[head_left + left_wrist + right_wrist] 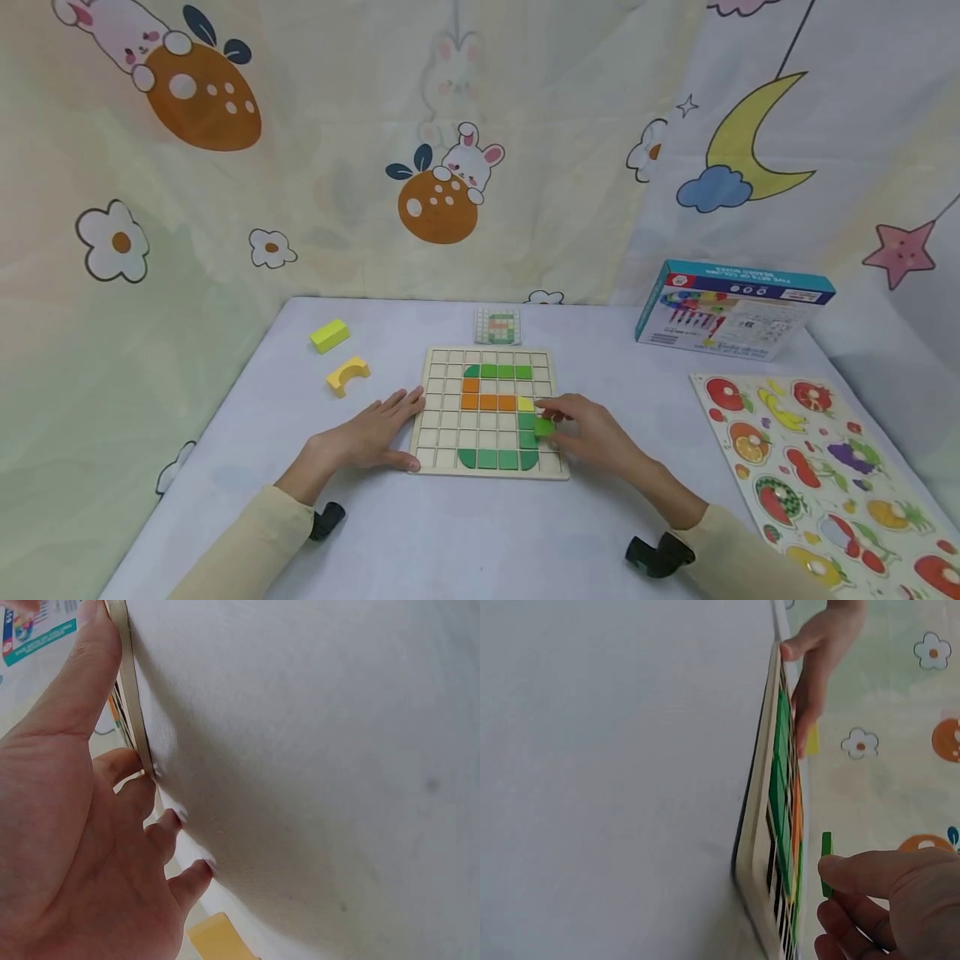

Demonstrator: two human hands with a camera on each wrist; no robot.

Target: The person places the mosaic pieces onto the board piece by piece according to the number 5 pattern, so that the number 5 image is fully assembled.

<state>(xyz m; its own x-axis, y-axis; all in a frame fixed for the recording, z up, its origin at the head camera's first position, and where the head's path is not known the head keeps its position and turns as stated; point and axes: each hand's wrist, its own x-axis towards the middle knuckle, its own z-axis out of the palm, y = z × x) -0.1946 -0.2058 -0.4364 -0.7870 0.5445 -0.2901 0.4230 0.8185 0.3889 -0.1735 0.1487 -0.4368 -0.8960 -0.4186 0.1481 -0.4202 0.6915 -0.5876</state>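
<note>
Pale table at frame centre: our flat left hand [369,435] steadies the grid board [491,474], mostly filled; our right hand [592,433] pinches a green tile [543,427], not yet seated

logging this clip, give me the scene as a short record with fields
left hand: rests flat against the left edge of the grid board
right hand: pinches a green tile over the board's right side
on board: green, orange and yellow tiles
left of board: yellow block, yellow arch
right of board: fruit puzzle, box
behind board: pattern card
</note>
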